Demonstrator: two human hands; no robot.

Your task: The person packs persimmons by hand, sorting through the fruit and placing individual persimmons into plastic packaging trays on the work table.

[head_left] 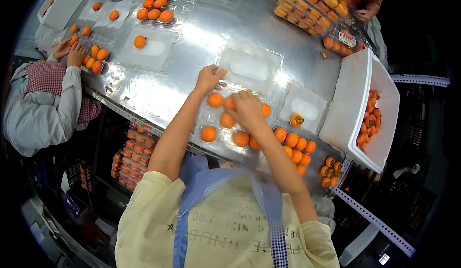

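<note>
In front of me on the metal table lies an unfolded clear plastic clamshell box [218, 134], its lid [249, 69] flat on the far side. Orange persimmons [208, 133] sit in the tray half, with some of its hollows showing bare. My left hand [210, 79] is closed at the left edge of the box, near where lid and tray meet. Over the tray, my right hand [248, 108] has its fingers curled against a persimmon [230, 103]; its palm side is hidden. A persimmon with its green calyx up [297, 120] lies on a plastic sheet to the right.
A white foam box [345, 100] holding persimmons stands tilted at the right. Packed clamshells [314, 4] are stacked at the far right by another person. At the left, a co-worker's hands [69, 49] handle fruit. More packs [134, 157] are stacked below the table edge.
</note>
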